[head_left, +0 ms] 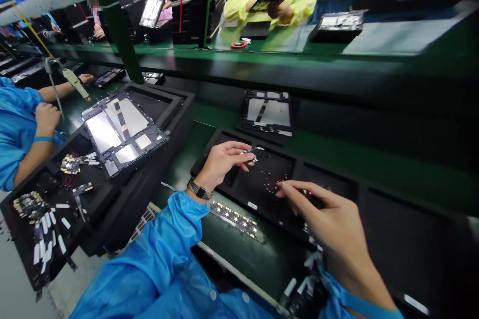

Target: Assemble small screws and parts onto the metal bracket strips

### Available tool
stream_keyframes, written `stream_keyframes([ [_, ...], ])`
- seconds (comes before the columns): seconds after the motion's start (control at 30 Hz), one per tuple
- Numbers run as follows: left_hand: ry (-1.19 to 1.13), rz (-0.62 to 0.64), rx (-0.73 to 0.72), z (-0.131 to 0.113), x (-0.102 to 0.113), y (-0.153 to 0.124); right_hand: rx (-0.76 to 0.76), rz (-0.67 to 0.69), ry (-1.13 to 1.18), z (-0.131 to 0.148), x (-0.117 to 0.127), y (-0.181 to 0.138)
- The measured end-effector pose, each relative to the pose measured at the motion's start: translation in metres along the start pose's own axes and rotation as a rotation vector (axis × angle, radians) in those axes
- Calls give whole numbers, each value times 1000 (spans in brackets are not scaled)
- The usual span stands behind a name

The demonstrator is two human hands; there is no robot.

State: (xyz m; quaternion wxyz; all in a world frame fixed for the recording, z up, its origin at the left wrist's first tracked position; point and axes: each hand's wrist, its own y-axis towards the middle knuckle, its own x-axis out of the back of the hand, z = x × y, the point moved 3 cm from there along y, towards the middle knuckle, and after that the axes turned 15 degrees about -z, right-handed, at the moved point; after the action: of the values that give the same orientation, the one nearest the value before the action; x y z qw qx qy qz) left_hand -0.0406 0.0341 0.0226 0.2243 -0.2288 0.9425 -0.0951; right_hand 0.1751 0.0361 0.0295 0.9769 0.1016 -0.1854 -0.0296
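Note:
My left hand (223, 160) hovers over a black foam tray (262, 199) and pinches a thin tool, likely tweezers (250, 151), between thumb and fingers. My right hand (329, 219) reaches over the same tray, fingertips down among several tiny parts (275, 184); whether it holds one I cannot make out. A strip of small gold components (234, 217) lies on the green bench just in front of the tray. Both arms wear blue sleeves, and a watch sits on the left wrist.
A tablet back frame (123, 132) rests tilted on a black foam block at left, with small circuit boards (32, 204) in trays below. Another frame (268, 112) lies on the belt. A co-worker in blue sits at left; people in yellow and pink work across the line.

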Motion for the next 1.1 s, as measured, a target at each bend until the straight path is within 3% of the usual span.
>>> stream_keyframes([
  [0.2,-4,40,2,-1,-17,-17,133,-12,139,10,-1,-7],
  [0.5,93,126,-73,5,-31,-18,137,4,198,5,-5,-4],
  [0.83,140,86,-100,9,-34,-22,158,-127,158,4,-7,-7],
  [1.1,130,73,-97,13,-35,-23,178,-159,112,7,-5,-9],
])
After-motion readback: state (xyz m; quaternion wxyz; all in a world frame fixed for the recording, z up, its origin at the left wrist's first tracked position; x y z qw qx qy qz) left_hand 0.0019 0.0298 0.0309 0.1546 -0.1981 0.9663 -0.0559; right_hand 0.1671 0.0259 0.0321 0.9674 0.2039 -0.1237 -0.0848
